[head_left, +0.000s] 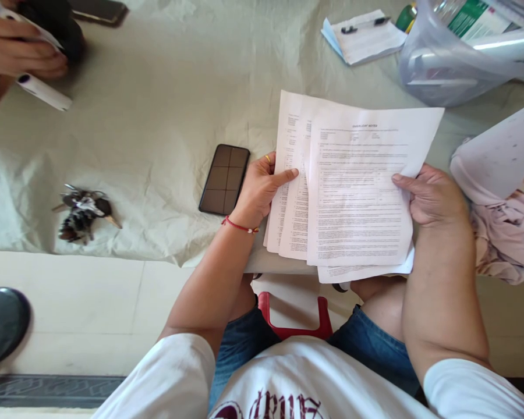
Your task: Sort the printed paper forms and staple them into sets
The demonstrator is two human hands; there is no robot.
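Printed sheets (pixel 353 192) fanned over the counter (pixel 157 116) edge, bare cloth beyond, phone (pixel 225 179) just beside left hand (pixel 257 192), right hand (pixel 432 195), fingers of both pinching the sheets' sides.

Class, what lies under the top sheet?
Under the top sheet, held by both hands, more printed sheets fan out left and below. Their count and covered text cannot be seen.
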